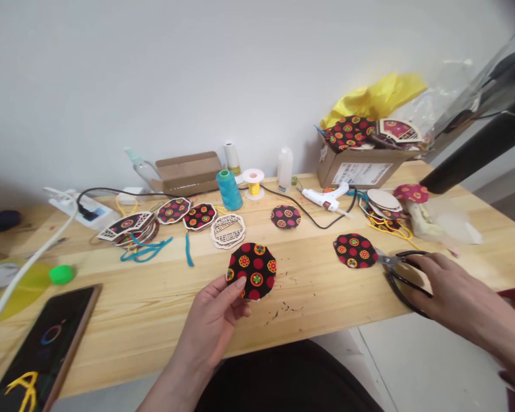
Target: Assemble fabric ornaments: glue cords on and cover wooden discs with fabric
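Between thumb and fingers, my left hand [218, 309] pinches a roundish fabric-covered piece [252, 272], black with red dots and flower motifs, held up over the table's front part. My right hand [444, 286] has its fingers at the black handles of the scissors [392, 260], which lie low at the table's right side. The scissors' tips touch or pass under a second patterned piece [355, 250]; which one I cannot tell. Farther back lie another round patterned piece [285, 217] and a cut-out wooden frame [228, 231]. Dark scraps [285, 306] are scattered beside my left hand.
A white glue gun [327, 198] with a black cable lies behind the scissors. At the back stand a blue thread cone [229, 190], a yellow ribbon spool [253, 184] and a filled cardboard box [360, 167]. A phone [47, 337] lies at the left, near a white cable.
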A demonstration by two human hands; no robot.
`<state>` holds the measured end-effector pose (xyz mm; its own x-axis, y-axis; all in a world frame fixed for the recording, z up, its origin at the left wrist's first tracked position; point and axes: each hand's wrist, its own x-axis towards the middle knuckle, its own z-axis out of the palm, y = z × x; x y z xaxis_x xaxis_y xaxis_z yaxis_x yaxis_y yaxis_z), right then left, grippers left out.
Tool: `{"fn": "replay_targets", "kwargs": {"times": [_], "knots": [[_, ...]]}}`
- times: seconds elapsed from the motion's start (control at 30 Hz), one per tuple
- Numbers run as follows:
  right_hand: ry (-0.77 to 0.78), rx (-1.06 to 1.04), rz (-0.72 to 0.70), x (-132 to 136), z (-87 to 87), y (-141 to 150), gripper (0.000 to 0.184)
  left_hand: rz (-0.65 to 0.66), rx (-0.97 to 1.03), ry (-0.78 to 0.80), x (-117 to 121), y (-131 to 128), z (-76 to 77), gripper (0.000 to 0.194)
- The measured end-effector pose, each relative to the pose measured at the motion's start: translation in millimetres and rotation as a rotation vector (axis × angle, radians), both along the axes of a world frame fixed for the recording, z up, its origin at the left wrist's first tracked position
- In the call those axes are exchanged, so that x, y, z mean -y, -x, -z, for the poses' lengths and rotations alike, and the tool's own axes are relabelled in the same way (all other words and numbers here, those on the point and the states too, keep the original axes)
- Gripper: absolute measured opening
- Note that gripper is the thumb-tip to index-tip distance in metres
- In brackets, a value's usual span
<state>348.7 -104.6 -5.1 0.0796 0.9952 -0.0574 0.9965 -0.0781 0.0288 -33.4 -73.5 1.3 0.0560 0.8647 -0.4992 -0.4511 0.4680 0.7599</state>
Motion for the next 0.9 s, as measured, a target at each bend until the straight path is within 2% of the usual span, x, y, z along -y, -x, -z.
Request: {"fn": "replay_targets", "kwargs": {"times": [0.2, 0.4, 0.5, 0.6, 0.67, 0.77, 0.83, 0.9], "knots": [[0.01, 0.149, 0.129, -6, -25.2, 1, 0.048, -0.057, 0.026, 0.042, 0, -1, -2.5, 0.028], [0.086, 0.188, 0.069, -13, -30.0, -18, 0.043, -0.107, 0.049, 0.062, -1, -1, -2.9, 0.029], [0.014, 0.249, -0.005, -19, -38.6, -19, 0.041, -0.12, 0.05, 0.062, -2, -1, -1.6, 0.029], [-0.057, 0.422, -0.036, -25, -52.2, -15, 0.04, -0.128, 0.052, 0.063, -2, -2, -1.3, 0.028], [-0.087, 0.496, -0.018, -28, -60.7, -12, 0.039, -0.132, 0.05, 0.059, -1, -3, -1.6, 0.028], [-0.076, 0.49, 0.066, -32, -71.0, -9, 0.033, -0.124, 0.048, 0.049, -1, -3, -2.7, 0.027], [-0.068, 0.482, 0.117, -34, -76.0, -4, 0.036, -0.116, 0.049, 0.044, -2, -3, -3.4, 0.026], [-0.138, 0.473, 0.113, -36, -77.7, 5, 0.042, -0.114, 0.047, 0.041, -2, -3, -3.7, 0.025]]}}
